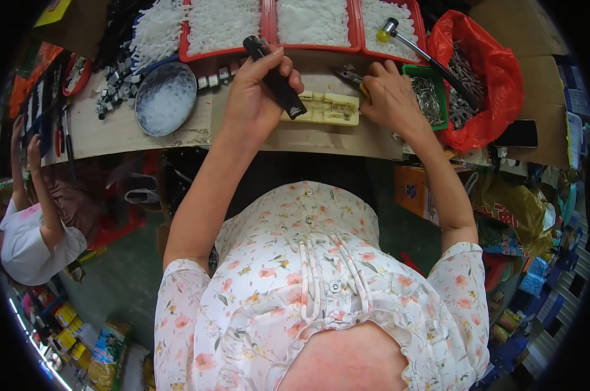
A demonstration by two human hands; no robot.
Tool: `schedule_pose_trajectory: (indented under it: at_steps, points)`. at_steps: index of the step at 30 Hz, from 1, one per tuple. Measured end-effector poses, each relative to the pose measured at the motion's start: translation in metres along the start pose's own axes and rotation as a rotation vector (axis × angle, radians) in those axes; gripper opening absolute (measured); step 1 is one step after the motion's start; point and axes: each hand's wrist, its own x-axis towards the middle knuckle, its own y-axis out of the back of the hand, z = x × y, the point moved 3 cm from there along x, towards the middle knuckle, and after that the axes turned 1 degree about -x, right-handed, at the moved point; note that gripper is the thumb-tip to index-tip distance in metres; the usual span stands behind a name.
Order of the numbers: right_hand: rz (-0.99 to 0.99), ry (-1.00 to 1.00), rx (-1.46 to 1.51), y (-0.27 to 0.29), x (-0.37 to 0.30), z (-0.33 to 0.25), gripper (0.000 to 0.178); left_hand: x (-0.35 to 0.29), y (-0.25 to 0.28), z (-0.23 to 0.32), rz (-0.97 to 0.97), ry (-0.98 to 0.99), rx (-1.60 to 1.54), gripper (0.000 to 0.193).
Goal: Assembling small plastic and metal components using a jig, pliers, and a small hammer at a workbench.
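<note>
My left hand (pixel 254 91) is raised over the bench, fingers wrapped round a long black plastic housing (pixel 283 90), which it holds at a slant. To its right a cream plastic fixture (pixel 337 109) with recesses lies on the cardboard-covered bench top. The lower end of the black housing overlaps the fixture's left end in the picture; I cannot tell if they touch. My right hand (pixel 391 94) is closed beside the fixture's right end, on a pair of pliers (pixel 351 75) with a yellow handle. Its palm hides most of the handles.
Red trays (pixel 269 26) of small white parts line the back. A hammer (pixel 432 58) leans across a green tray (pixel 443 107) of metal pieces and a red bag (pixel 503 98) of grey parts. A round metal bowl (pixel 192 98) stands left. Another person (pixel 41 228) works far left.
</note>
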Motion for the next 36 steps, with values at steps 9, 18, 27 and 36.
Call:
schedule_pose_trajectory:
  at_steps: [9, 18, 27, 36]
  points:
    - [0.321, -0.070, 0.193, 0.007, -0.020, 0.004, 0.012, -0.007, -0.029, -0.012, 0.050, -0.405, 0.565, 0.033]
    - [0.507, 0.074, 0.442, 0.053, -0.046, -0.030, 0.022, -0.016, -0.020, -0.039, 0.045, -0.488, 0.950, 0.025]
    - [0.424, 0.169, 0.348, 0.064, -0.038, -0.058, 0.027, -0.030, -0.017, -0.021, -0.097, -0.570, 1.309, 0.014]
    - [0.366, 0.170, 0.474, 0.050, -0.045, -0.050, 0.020, -0.055, -0.034, -0.020, -0.107, -0.533, 1.137, 0.021]
